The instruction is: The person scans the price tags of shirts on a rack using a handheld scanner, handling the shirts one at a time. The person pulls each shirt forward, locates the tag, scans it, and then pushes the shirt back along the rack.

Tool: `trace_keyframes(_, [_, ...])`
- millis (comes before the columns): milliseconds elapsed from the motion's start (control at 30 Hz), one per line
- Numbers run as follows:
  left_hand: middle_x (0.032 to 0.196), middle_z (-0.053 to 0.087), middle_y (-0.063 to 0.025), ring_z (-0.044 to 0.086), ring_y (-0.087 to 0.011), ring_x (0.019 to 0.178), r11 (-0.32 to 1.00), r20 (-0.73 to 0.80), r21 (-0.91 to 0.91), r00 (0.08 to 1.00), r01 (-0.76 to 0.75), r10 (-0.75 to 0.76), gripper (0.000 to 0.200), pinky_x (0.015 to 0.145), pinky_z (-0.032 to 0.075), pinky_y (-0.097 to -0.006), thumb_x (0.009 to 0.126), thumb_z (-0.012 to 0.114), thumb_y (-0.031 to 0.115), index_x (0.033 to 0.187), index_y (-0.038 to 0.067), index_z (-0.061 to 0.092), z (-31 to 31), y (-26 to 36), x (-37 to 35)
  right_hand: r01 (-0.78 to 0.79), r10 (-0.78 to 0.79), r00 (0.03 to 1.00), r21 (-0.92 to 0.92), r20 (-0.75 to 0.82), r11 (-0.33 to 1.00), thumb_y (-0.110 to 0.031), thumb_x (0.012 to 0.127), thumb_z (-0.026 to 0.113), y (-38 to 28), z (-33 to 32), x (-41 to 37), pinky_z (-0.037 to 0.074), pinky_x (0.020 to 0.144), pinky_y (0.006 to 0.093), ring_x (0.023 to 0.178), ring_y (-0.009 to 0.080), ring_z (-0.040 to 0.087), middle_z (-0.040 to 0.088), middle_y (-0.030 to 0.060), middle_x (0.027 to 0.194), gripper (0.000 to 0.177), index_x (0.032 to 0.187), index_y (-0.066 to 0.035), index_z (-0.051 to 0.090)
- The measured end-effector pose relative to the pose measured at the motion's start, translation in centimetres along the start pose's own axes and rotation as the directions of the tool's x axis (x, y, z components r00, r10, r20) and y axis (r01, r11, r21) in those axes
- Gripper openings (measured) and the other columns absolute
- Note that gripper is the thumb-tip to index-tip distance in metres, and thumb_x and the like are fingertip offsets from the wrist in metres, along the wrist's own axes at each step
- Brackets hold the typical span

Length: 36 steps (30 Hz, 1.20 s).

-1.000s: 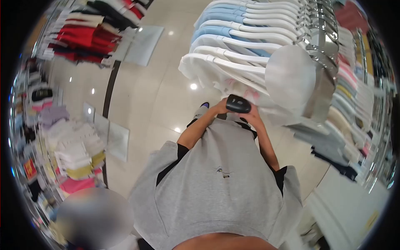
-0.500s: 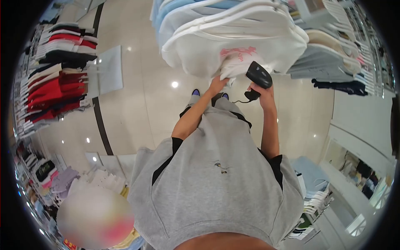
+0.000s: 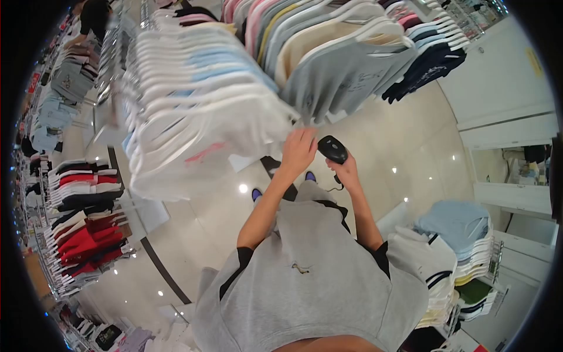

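Observation:
My right hand (image 3: 345,171) is wrapped round the handle of a black barcode scanner (image 3: 333,149), its cord hanging below. My left hand (image 3: 300,151) is beside the scanner, fingers stretched forward and a little blurred. Their tips are right at the lower edge of a grey shirt (image 3: 328,76) on a white hanger. To the left of that hand, a white shirt (image 3: 234,132) with a pink print (image 3: 205,152) hangs at the front of a row of white and light-blue clothes.
Dark navy garments (image 3: 428,67) hang beyond the grey shirt. Another rack holds red and black clothes (image 3: 88,237) on the far left. Light-blue garments (image 3: 454,226) hang at my right side. White cabinets (image 3: 498,88) line the right. A person (image 3: 94,20) stands at the upper left.
My view has turned right, so the white shirts now sit further left. My left hand has let go of the printed white shirt and moved to the grey shirt. The scanner stays in my right hand.

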State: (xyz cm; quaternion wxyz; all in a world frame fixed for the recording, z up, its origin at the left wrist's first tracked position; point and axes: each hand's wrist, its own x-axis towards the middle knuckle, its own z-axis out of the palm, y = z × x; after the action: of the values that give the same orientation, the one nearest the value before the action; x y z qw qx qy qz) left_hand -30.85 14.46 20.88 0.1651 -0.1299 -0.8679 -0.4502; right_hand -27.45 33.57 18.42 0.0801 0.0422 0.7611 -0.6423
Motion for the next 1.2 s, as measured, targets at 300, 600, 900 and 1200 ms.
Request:
trace_keyframes(300, [0.102, 0.062, -0.0107, 0.058, -0.0315, 0.097, 0.827, -0.31, 0.55, 0.891, -0.116, 0.332, 0.025, 0.077, 0.047, -0.0415, 0.081, 0.071, 0.013, 0.102, 0.005, 0.062, 2.1, 8.3, 24.5, -0.098, 0.111, 0.991, 0.159, -0.077, 0.982, -0.006, 0.079, 0.069, 1.5, -11.7, 2.1, 0.047, 0.059, 0.0263, 0.065, 0.0115, 0.059, 0.064, 0.0041, 0.077, 0.02, 0.097, 0.0, 0.063])
trace_keyframes(600, [0.065, 0.063, -0.0128, 0.061, -0.0365, 0.059, 0.894, -0.437, 0.447, 0.873, 0.002, 0.217, 0.023, 0.056, 0.046, -0.0467, 0.098, 0.053, 0.033, 0.092, 0.012, 0.063, -3.4, 6.0, 29.7, -0.278, 0.305, 0.951, 0.278, -0.055, 0.919, -0.005, 0.079, 0.069, 2.8, -13.7, 2.0, 0.048, 0.059, 0.0271, 0.066, 0.0123, 0.06, 0.065, 0.0051, 0.079, 0.02, 0.098, 0.001, 0.064])
trace_keyframes(900, [0.073, 0.069, -0.0089, 0.065, -0.0335, 0.063, 0.872, -0.488, 0.483, 0.85, 0.075, 0.197, 0.027, 0.059, 0.049, -0.0427, 0.099, 0.052, 0.032, 0.091, 0.01, 0.066, -6.0, 5.1, 33.3, -0.216, 0.221, 0.975, 0.25, 0.01, 0.944, -0.005, 0.079, 0.07, 1.5, -10.6, 3.9, 0.049, 0.06, 0.0274, 0.068, 0.0122, 0.061, 0.066, 0.0047, 0.082, 0.024, 0.102, -0.001, 0.063])
trace_keyframes(1200, [0.069, 0.066, -0.019, 0.064, -0.041, 0.067, 0.917, -0.393, 0.391, 0.916, 0.085, 0.083, 0.037, 0.062, 0.048, -0.0522, 0.1, 0.049, 0.037, 0.084, 0.008, 0.064, -4.1, 0.6, 35.9, -0.17, 0.167, 0.985, 0.245, 0.031, 0.954, -0.005, 0.078, 0.07, 0.3, -9.5, 5.1, 0.049, 0.061, 0.0284, 0.068, 0.0133, 0.061, 0.066, 0.006, 0.082, 0.024, 0.101, 0.001, 0.063])
